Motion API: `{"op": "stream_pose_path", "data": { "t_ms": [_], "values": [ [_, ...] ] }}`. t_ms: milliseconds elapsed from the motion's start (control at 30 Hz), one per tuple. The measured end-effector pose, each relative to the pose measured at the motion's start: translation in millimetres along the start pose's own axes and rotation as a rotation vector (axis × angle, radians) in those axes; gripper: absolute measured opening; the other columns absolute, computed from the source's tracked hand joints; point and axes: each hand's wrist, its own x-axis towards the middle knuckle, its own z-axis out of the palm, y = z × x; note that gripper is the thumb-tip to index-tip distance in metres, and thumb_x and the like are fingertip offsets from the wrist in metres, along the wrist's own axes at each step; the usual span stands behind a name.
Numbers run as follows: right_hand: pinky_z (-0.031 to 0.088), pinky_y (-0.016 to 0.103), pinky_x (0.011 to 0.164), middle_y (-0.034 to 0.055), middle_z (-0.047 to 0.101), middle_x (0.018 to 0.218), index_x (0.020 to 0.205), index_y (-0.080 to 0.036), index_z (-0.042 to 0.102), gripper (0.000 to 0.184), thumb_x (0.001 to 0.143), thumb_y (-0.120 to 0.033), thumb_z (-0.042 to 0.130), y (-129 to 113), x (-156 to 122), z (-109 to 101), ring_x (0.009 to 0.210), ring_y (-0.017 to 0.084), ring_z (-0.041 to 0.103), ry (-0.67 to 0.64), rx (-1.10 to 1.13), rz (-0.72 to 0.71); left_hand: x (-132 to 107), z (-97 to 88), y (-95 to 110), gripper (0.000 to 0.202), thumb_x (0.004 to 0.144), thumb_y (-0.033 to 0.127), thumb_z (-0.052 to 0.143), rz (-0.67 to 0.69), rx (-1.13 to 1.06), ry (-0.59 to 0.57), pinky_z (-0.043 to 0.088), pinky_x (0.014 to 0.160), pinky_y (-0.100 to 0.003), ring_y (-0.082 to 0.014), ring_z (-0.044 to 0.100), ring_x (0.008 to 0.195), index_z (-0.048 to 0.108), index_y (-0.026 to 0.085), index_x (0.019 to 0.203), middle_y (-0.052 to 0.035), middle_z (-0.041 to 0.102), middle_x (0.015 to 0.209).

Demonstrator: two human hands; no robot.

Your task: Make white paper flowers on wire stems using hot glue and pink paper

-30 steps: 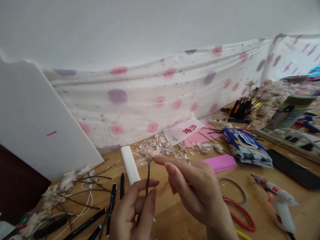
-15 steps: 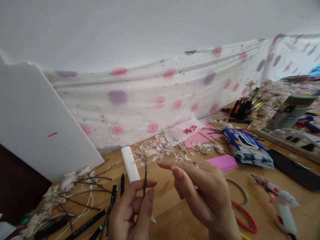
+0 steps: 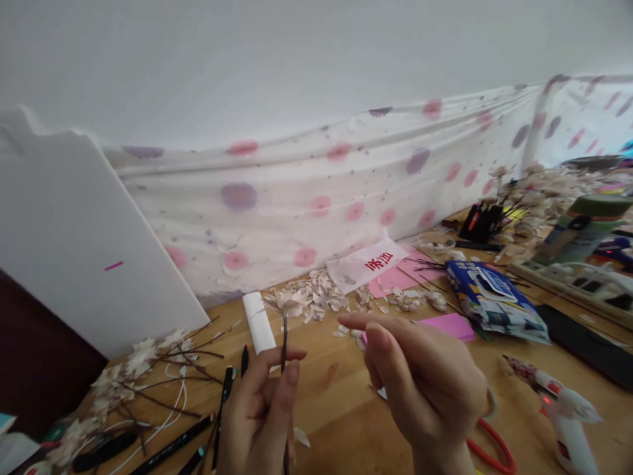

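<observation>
My left hand [image 3: 262, 409] is closed around the thin dark stem [image 3: 284, 343] of a handmade flower, pinched between thumb and fingers. Pale petals form the flower's head [image 3: 291, 302], which points up and stands before a heap of loose petals [image 3: 319, 293]. To the right, apart from the flower, my right hand [image 3: 420, 379] has its index finger pointing left, the thumb against its side and the other fingers curled in. Whether those curled fingers hold anything is hidden. A small white piece [image 3: 380, 392] shows just below them; I cannot tell if they touch it.
Finished flowers on twigs [image 3: 141, 356], markers [image 3: 173, 443] and a white cable lie at left. At right are a glue gun [image 3: 564, 409], a red ring [image 3: 494, 448], a blue packet [image 3: 494, 297], a black phone-like slab [image 3: 588, 343] and a green-lidded bottle [image 3: 583, 227]. A white board [image 3: 99, 231] leans behind.
My right hand has drawn away from the flower to the right and slightly down. My left hand keeps the stem, and the flower's head has tilted a little and moved slightly left.
</observation>
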Motion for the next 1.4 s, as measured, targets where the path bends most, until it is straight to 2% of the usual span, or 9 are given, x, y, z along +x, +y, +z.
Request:
{"op": "stream_pose_path", "data": {
  "t_ms": [67, 133, 300, 400, 633, 933, 1233, 1400],
  "values": [
    [0.035, 0.02, 0.041, -0.0107, 0.049, 0.048, 0.098, -0.024, 0.073, 0.013, 0.094, -0.014, 0.066, 0, 1, 2, 0.037, 0.006, 0.043, 0.039, -0.019, 0.012, 3, 0.8, 2, 0.058, 0.074, 0.073, 0.074, -0.01, -0.035, -0.008, 0.027, 0.036, -0.012, -0.0048, 0.034, 0.032, 0.074, 0.018, 0.093, 0.0098, 0.039, 0.039],
    [0.033, 0.019, 0.041, -0.011, 0.051, 0.05, 0.096, -0.025, 0.071, 0.012, 0.092, -0.013, 0.068, 1, 2, 4, 0.038, 0.006, 0.042, 0.016, -0.028, 0.004, 5, 0.6, 2, 0.06, 0.072, 0.073, 0.075, -0.017, -0.062, -0.013, 0.027, 0.035, -0.013, -0.0049, 0.033, 0.032, 0.074, 0.017, 0.093, 0.0107, 0.038, 0.039],
    [0.03, 0.021, 0.043, -0.0082, 0.055, 0.055, 0.11, -0.02, 0.073, 0.018, 0.1, -0.02, 0.058, 1, 1, 11, 0.042, 0.006, 0.04, -0.286, 0.02, 0.008, 2, -2.6, 1, 0.059, 0.074, 0.071, 0.074, 0.001, -0.035, -0.015, 0.026, 0.034, -0.013, -0.0049, 0.033, 0.031, 0.073, 0.017, 0.098, 0.0108, 0.039, 0.039],
    [0.028, 0.023, 0.045, -0.008, 0.052, 0.054, 0.118, -0.018, 0.071, 0.023, 0.101, -0.022, 0.056, 2, -1, 13, 0.043, 0.007, 0.038, -0.376, 0.029, 0.03, 0, -3.8, -1, 0.055, 0.079, 0.07, 0.071, 0.018, 0.001, -0.017, 0.026, 0.034, -0.014, -0.0059, 0.034, 0.031, 0.072, 0.018, 0.099, 0.01, 0.041, 0.038],
    [0.031, 0.023, 0.049, -0.0055, 0.06, 0.061, 0.128, -0.021, 0.067, 0.03, 0.102, -0.022, 0.053, 7, -2, 15, 0.046, 0.009, 0.043, -0.412, 0.007, 0.039, -2, -3.6, -2, 0.053, 0.08, 0.069, 0.07, 0.022, 0.029, -0.009, 0.025, 0.036, -0.014, -0.0058, 0.035, 0.032, 0.074, 0.019, 0.1, 0.0083, 0.046, 0.039],
    [0.028, 0.023, 0.047, -0.0093, 0.053, 0.055, 0.122, -0.019, 0.068, 0.025, 0.1, -0.019, 0.056, 4, -1, 13, 0.043, 0.007, 0.037, -0.399, 0.048, 0.029, -4, -3.3, -5, 0.047, 0.081, 0.067, 0.07, 0.055, 0.1, 0.02, 0.026, 0.036, -0.017, -0.0072, 0.035, 0.032, 0.075, 0.022, 0.096, 0.008, 0.045, 0.038],
    [0.033, 0.019, 0.048, -0.0081, 0.059, 0.061, 0.129, -0.02, 0.062, 0.028, 0.101, -0.019, 0.056, 1, -2, 12, 0.046, 0.007, 0.045, -0.387, 0.093, 0.064, -3, -2.9, -7, 0.035, 0.084, 0.055, 0.071, 0.146, 0.133, 0.026, 0.027, 0.038, -0.021, -0.01, 0.035, 0.037, 0.076, 0.023, 0.096, 0.0075, 0.044, 0.041],
    [0.033, 0.02, 0.047, -0.0073, 0.061, 0.063, 0.128, -0.019, 0.061, 0.027, 0.102, -0.02, 0.056, 1, -2, 11, 0.046, 0.007, 0.045, -0.387, 0.108, 0.081, -2, -2.6, -6, 0.039, 0.083, 0.059, 0.069, 0.122, 0.143, 0.008, 0.028, 0.039, -0.021, -0.0102, 0.034, 0.038, 0.078, 0.022, 0.094, 0.0073, 0.043, 0.041]
  ]
}}
